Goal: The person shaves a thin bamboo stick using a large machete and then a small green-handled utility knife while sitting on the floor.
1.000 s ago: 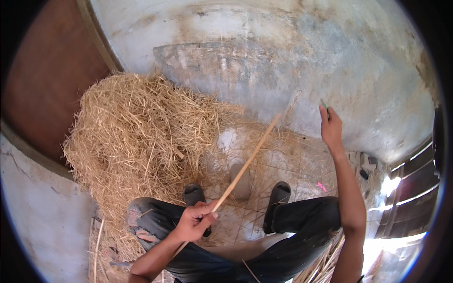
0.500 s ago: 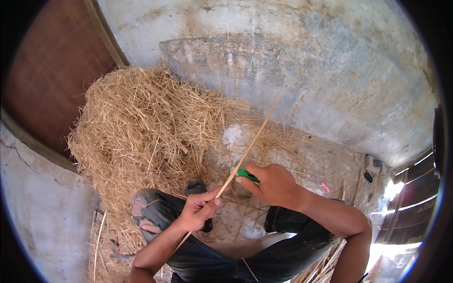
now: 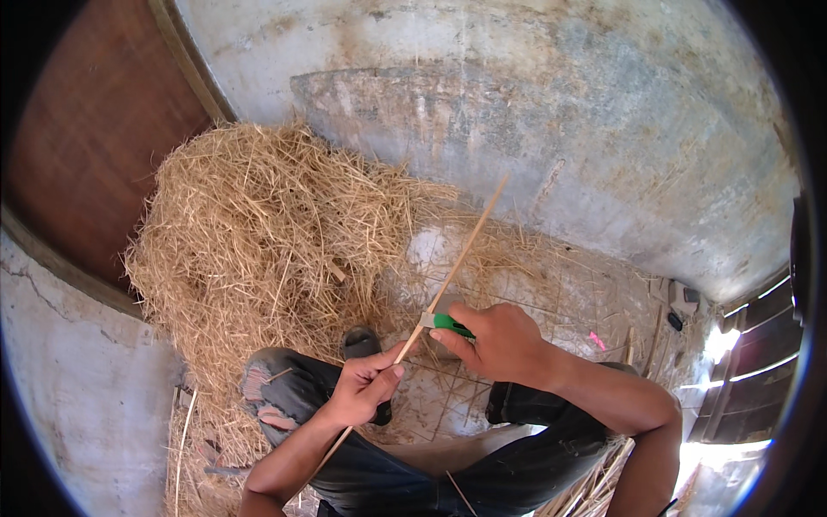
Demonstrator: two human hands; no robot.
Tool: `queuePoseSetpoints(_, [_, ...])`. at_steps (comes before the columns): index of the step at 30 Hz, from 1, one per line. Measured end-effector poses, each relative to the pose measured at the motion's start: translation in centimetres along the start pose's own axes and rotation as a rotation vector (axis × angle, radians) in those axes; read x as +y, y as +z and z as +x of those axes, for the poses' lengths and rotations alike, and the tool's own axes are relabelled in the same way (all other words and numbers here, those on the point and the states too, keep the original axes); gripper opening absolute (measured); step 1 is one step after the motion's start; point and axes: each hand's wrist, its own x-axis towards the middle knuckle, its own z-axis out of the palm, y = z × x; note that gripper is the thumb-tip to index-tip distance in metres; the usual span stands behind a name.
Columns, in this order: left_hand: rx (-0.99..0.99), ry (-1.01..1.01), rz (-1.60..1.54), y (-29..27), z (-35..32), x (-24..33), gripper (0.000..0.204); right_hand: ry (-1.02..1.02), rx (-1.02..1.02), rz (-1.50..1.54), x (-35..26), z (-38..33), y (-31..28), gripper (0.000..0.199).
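A long thin strip (image 3: 469, 244), pale and looking like bamboo or wood, slants up and away from my lap. My left hand (image 3: 366, 389) is closed round its lower part, above my left knee, and its near end runs back beneath my forearm. In my right hand (image 3: 510, 343) is a green-handled utility knife (image 3: 450, 324), gripped with thumb and fingers. Its blade meets the strip just beyond my left fingers; whether it bites in cannot be made out.
Loose straw (image 3: 250, 233) is heaped at the left against a stained wall (image 3: 551, 112) and a brown panel (image 3: 86, 146). Straw bits litter the floor. More thin strips (image 3: 590, 482) lie beside my right leg. A small pink thing (image 3: 596, 340) is on the floor at the right.
The blade now shows against the strip, where earlier only the green handle was plain. The strip's far tip has shifted slightly left and down. Both hands keep their grips.
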Motion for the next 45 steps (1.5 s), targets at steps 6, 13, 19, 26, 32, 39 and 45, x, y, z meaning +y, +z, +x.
queuePoseSetpoints(6, [-0.043, -0.058, 0.100, 0.2, -2.1, -0.9, 0.045, 0.354, 0.503, 0.039, 11.9, 3.4, -5.9, 0.042])
queuePoseSetpoints(13, [-0.025, -0.027, -0.084, -0.7, -0.3, -0.4, 0.044, 0.232, 0.400, 0.100, 6.3, 0.9, -5.5, 0.037])
queuePoseSetpoints(19, [-0.026, -0.033, -0.112, 0.5, 0.5, 0.2, 0.042, -0.015, 0.030, 0.077, 0.7, -0.6, -0.4, 0.031])
queuePoseSetpoints(26, [0.030, -0.117, -0.061, 0.3, -0.5, 0.2, 0.041, 0.013, 0.079, 0.020, 3.5, 1.2, -0.5, 0.034])
queuePoseSetpoints(32, [-0.025, -0.121, -0.145, -0.4, -0.3, -0.5, 0.045, -0.024, 0.083, -0.013, 2.3, 0.0, 2.0, 0.032])
queuePoseSetpoints(39, [0.028, -0.139, -0.085, -0.2, -0.5, -0.3, 0.046, 0.113, 0.047, -0.026, 4.9, 2.6, -0.8, 0.035])
queuePoseSetpoints(45, [0.044, -0.121, -0.046, -0.4, -1.4, -0.4, 0.044, 0.320, 0.376, 0.072, 10.3, 5.3, -0.3, 0.036])
